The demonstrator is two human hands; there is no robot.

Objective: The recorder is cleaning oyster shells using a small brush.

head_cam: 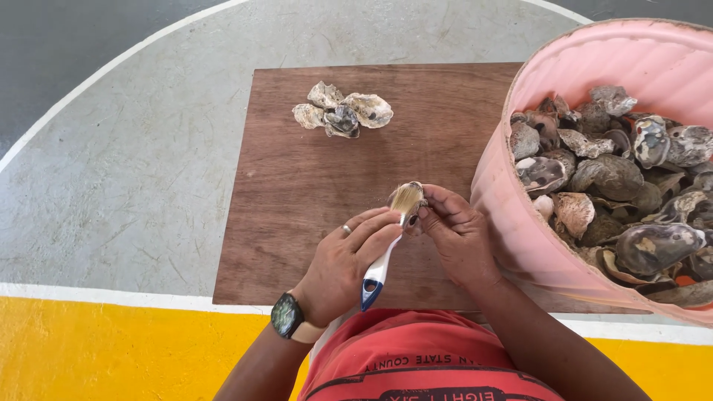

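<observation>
Left hand [345,260] fingers wrap the white-and-blue brush [380,263], while right hand [457,234] fingers pinch a small oyster shell [413,217] by its edges above the wooden board [297,186]; shell judged light, rigid, rough, sharp-rimmed and chippable, best gripped edgewise.

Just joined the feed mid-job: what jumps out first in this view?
The big pink tub at right, heaped with grey-brown oyster shells. At centre, over the brown wooden board, the left hand works a white-and-blue brush against a small shell pinched in the right hand. A little cluster of shells lies at the board's far edge.
</observation>
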